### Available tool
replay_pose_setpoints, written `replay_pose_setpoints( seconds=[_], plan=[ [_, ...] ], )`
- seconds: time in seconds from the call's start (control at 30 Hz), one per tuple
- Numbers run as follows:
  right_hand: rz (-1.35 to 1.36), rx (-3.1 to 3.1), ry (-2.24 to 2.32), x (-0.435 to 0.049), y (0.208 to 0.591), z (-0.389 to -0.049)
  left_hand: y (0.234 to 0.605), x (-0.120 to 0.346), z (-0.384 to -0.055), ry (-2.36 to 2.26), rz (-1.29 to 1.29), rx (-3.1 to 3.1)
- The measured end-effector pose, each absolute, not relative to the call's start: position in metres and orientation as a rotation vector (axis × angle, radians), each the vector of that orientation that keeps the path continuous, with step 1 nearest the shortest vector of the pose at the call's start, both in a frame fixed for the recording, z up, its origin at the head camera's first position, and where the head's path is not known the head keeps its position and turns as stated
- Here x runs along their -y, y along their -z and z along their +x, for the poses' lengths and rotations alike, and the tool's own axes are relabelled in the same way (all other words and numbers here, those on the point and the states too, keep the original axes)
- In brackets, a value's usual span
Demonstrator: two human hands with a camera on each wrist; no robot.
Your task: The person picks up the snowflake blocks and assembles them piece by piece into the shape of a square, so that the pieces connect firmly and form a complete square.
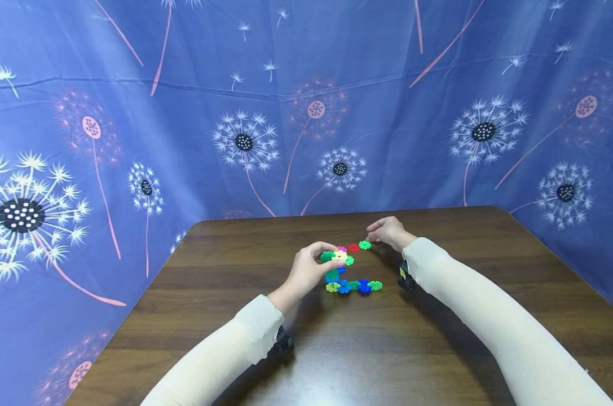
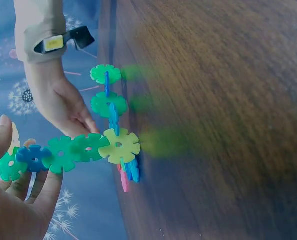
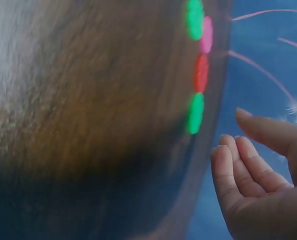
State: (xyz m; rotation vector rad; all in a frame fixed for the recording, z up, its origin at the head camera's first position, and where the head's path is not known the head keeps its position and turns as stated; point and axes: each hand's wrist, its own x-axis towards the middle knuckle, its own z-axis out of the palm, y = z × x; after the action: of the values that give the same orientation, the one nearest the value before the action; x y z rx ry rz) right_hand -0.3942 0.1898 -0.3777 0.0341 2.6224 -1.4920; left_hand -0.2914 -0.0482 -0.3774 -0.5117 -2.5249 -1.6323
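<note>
My left hand [image 1: 306, 272] grips the upper end of a joined structure of plastic snowflake discs, thumb and fingers around the pale yellow disc [image 1: 339, 256] and its green neighbours. From there a column of blue and green discs [image 2: 61, 154] runs down to a yellow-green disc [image 2: 119, 145] at the corner. A low row of blue and green discs [image 1: 354, 286] extends to the right. Behind, a pink disc [image 3: 206, 35], a red disc [image 3: 201, 73] and a green disc [image 3: 195, 113] form a line. My right hand [image 1: 390, 232] hovers just beside that green disc, fingers bent loosely, holding nothing.
The brown wooden table [image 1: 194, 338] carries the structure near its far side. A blue curtain [image 1: 306, 51] with dandelion prints hangs behind the table's far edge. Each wrist wears a small black camera [image 1: 406, 276].
</note>
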Motion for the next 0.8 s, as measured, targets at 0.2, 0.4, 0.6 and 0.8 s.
replay_pose_setpoints(
  seconds=[0.2, 0.4, 0.6, 0.8],
  plan=[
    [0.094, -2.576, 1.456, -0.190, 0.390, -0.402, 0.379, 0.049, -0.292, 1.611, -0.568, 2.498],
    [0.159, -2.630, 1.368, -0.185, 0.395, -0.410, 0.376, 0.048, -0.292, 1.614, -0.562, 2.488],
    [0.228, -2.710, 1.224, -0.179, 0.395, -0.412, 0.374, 0.046, -0.290, 1.636, -0.521, 2.525],
    [0.231, -2.699, 1.232, -0.184, 0.398, -0.412, 0.375, 0.046, -0.290, 1.646, -0.520, 2.521]
  ],
)
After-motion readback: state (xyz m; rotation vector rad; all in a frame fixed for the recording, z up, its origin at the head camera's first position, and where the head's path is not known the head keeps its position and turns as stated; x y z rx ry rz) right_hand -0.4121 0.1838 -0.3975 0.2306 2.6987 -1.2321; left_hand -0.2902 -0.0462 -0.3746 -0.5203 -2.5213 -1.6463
